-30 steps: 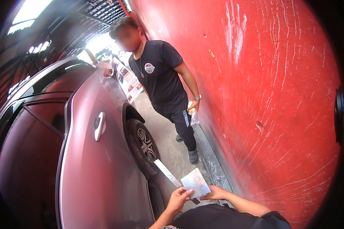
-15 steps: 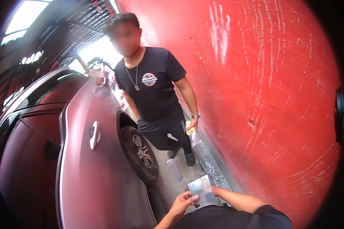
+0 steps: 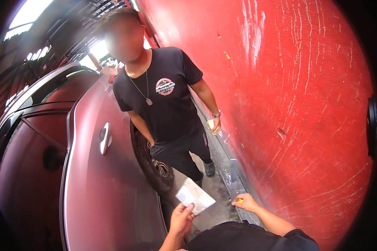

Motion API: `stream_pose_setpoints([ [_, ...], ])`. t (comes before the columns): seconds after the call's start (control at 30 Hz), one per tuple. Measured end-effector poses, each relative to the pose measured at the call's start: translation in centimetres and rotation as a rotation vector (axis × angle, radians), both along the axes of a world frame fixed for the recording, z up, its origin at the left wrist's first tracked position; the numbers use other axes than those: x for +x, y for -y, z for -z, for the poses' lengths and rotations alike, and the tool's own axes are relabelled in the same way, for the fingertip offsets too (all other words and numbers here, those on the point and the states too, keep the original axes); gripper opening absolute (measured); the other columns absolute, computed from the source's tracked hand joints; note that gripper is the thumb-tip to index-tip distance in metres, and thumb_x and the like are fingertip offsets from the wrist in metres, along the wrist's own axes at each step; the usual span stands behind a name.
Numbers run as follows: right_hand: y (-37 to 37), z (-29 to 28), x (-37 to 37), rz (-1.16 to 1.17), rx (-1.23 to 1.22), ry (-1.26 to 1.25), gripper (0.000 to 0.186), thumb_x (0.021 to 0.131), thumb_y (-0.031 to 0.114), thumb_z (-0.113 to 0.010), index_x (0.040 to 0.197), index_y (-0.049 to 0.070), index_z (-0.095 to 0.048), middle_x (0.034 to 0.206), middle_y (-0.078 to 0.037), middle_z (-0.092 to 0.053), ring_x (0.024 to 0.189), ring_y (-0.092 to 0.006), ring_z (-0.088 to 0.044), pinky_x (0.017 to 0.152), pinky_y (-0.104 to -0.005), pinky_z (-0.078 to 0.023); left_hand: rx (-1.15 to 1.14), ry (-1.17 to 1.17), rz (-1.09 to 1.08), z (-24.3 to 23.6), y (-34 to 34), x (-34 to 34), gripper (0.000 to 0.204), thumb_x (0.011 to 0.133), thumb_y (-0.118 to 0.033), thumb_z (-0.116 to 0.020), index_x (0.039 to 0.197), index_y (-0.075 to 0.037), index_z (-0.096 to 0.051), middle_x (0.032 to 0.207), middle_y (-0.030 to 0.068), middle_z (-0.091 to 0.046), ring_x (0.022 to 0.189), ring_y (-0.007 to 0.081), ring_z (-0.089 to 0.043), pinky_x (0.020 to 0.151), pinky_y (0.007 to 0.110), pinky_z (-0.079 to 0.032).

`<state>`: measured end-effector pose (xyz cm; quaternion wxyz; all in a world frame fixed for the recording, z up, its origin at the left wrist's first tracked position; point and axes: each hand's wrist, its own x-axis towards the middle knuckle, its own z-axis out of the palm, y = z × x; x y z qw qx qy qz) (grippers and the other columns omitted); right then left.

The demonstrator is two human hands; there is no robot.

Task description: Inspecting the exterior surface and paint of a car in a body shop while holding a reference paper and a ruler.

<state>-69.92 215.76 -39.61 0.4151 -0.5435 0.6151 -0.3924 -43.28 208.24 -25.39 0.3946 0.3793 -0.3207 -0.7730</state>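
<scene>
My left hand point(image 3: 182, 218) pinches a flat, whitish-grey rectangular sheet point(image 3: 195, 195) by its near edge, thumb on top. The sheet tilts upward, and its surface is too blurred to make out. To the right, by the foot of the red wall, my right hand point(image 3: 246, 203) is closed on a small yellow object point(image 3: 239, 201), mostly covered by the fingers. A narrow, see-through greyish strip point(image 3: 233, 173) stands just beyond those fingers; whether it is joined to the yellow object I cannot tell.
A person point(image 3: 159, 100) in dark clothes stands close ahead, a yellow-and-white item point(image 3: 213, 125) in one hand. A purplish-pink car point(image 3: 92, 180) with a door handle point(image 3: 105, 138) fills the left. The scratched red wall point(image 3: 297, 125) bounds the narrow passage on the right.
My hands have moved apart: the left has raised and turned the sheet leftward, while the right has come out from behind it, showing the yellow object. The person ahead has come nearer.
</scene>
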Motion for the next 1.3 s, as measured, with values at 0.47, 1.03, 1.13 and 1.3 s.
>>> stream_pose_setpoints([
  [0.47,-2.7,0.8,-0.8,0.174,0.017,0.101,0.016,0.072,0.010,-0.073,0.068,-0.001,-0.063,0.068,-0.006,-0.063,0.071,-0.0107,-0.061,0.061,-0.0273,-0.045,-0.436,0.243,-0.060,-7.6,1.2,0.1,0.015,0.081,0.002,-0.063,0.095,0.000,-0.059,0.093,0.0060,-0.064,0.082,0.0098,-0.058,0.078,0.024,-0.045],
  [1.03,-3.1,0.0,-1.0,0.206,0.010,0.185,0.011,0.073,0.009,-0.072,0.076,-0.001,-0.067,0.065,-0.004,-0.058,0.063,-0.0089,-0.052,0.058,-0.0275,-0.039,-0.280,0.178,-0.180,-6.0,1.6,-0.6,0.007,0.083,-0.002,-0.063,0.085,-0.003,-0.056,0.081,0.0007,-0.061,0.075,0.0059,-0.054,0.072,0.021,-0.041],
  [1.13,-3.1,-2.1,-0.7,0.226,0.067,0.183,0.018,0.074,0.007,-0.070,0.065,-0.003,-0.058,0.066,-0.006,-0.058,0.069,-0.0131,-0.060,0.062,-0.0273,-0.042,-0.293,0.327,-0.100,-4.5,2.5,0.4,0.007,0.083,-0.004,-0.063,0.084,-0.005,-0.057,0.081,-0.0006,-0.061,0.074,0.0052,-0.053,0.070,0.020,-0.041],
  [1.3,-3.3,-0.2,-1.0,0.196,0.049,0.174,0.014,0.073,0.006,-0.070,0.066,-0.003,-0.060,0.068,-0.007,-0.060,0.070,-0.0126,-0.059,0.063,-0.0271,-0.043,-0.152,0.158,-0.154,-3.9,2.0,0.4,0.009,0.082,-0.007,-0.066,0.079,-0.007,-0.057,0.078,-0.0013,-0.061,0.069,0.0040,-0.051,0.063,0.019,-0.038],
])
